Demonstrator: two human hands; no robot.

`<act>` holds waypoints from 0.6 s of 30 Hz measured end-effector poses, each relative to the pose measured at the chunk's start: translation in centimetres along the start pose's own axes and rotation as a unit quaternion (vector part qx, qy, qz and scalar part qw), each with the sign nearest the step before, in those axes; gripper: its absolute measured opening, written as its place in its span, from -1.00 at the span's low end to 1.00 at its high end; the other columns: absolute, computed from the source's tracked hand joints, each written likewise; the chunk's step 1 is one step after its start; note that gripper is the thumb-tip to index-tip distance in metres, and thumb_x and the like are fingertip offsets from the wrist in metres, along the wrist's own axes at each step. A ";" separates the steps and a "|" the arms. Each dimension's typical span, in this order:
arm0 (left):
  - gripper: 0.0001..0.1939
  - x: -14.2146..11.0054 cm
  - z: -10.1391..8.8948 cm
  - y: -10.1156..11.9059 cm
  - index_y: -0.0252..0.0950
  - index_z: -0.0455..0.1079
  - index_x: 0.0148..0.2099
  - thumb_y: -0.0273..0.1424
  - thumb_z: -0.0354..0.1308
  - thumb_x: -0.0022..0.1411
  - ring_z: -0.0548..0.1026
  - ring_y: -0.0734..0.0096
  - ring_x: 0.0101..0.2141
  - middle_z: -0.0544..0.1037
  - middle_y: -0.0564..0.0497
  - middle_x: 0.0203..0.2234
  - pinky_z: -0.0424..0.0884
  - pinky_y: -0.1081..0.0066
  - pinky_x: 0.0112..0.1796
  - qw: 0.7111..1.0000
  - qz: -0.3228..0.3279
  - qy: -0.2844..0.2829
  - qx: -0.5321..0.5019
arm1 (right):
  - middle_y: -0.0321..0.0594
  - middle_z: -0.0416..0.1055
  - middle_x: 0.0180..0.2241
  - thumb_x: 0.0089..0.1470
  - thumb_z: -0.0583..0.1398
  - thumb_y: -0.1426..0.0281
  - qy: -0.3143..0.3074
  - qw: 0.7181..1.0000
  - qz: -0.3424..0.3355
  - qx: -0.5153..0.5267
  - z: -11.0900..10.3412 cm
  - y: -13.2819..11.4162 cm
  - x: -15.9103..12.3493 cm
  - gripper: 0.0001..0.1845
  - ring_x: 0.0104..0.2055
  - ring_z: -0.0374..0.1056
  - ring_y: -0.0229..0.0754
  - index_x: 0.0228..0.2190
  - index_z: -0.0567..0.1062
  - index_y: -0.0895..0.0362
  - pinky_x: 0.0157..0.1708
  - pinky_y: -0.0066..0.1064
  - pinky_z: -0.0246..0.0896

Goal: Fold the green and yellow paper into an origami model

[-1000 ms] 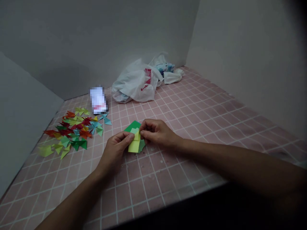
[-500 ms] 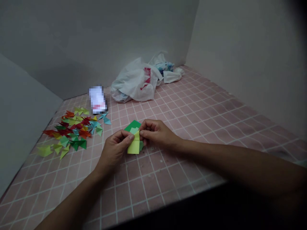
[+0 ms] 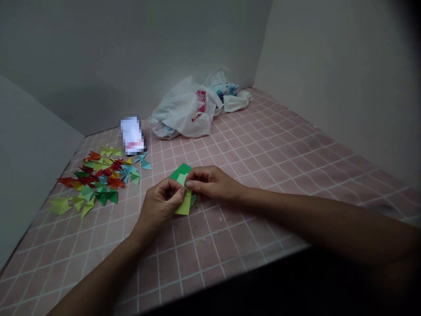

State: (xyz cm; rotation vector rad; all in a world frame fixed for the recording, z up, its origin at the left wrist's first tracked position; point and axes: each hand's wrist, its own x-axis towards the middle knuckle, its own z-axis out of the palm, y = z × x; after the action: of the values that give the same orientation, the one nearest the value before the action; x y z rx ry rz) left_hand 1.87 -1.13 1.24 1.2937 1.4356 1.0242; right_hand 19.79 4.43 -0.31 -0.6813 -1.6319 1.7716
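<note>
A small piece of folded yellow paper [image 3: 184, 208] is pinched between my two hands. My left hand [image 3: 160, 199] grips its left side with thumb and forefinger. At its upper right, my right hand [image 3: 212, 183] closes thumb and fingertips on the same paper, partly hiding it. Just behind, green paper [image 3: 180, 171] lies on the pink tiled cloth, with a lighter green piece [image 3: 181, 178] over it. To the left of my hands is a loose pile of folded paper shapes [image 3: 101, 175] in red, orange, yellow, green and blue.
A phone [image 3: 132, 135] with a lit, blurred screen stands behind the paper pile. White plastic bags [image 3: 184, 109] lie against the back wall. Walls bound the pink grid-patterned surface [image 3: 263, 158] at the left, back and right; its front edge is nearest me.
My right hand has shifted slightly left, over the top of the yellow paper, covering more of it. The view has moved a little; the pile and bags lie as before.
</note>
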 end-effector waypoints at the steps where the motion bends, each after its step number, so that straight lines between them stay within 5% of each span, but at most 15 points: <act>1: -0.75 -0.1 0.0 0.0 -0.30 0.39 -0.44 -0.25 0.32 0.07 0.31 0.56 -0.58 0.41 0.12 -0.59 0.25 0.56 -0.56 1.000 0.002 -0.003 0.003 | -0.38 0.32 -0.54 0.14 0.24 0.32 -0.001 1.000 0.001 -0.008 0.0 0.0 0.0 -0.81 -0.53 0.21 -0.39 -0.42 0.45 0.19 -0.53 -0.53 0.09; 18: -0.70 0.1 -0.4 -0.1 -0.32 0.45 -0.41 -0.18 0.29 0.19 0.30 0.57 -0.53 0.42 0.10 -0.55 0.21 0.56 -0.49 0.997 -0.025 -0.037 -0.060 | -0.42 0.31 -0.61 0.17 0.20 0.38 0.040 0.999 0.014 0.000 -0.1 -0.1 0.2 -0.77 -0.64 0.21 -0.42 -0.51 0.37 0.17 -0.62 -0.56 0.10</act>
State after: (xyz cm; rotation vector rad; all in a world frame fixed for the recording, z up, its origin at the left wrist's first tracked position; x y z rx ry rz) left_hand 1.45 -1.01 1.25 1.1902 1.3240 1.0047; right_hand 19.73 4.62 -0.26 -0.7688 -1.5771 1.7408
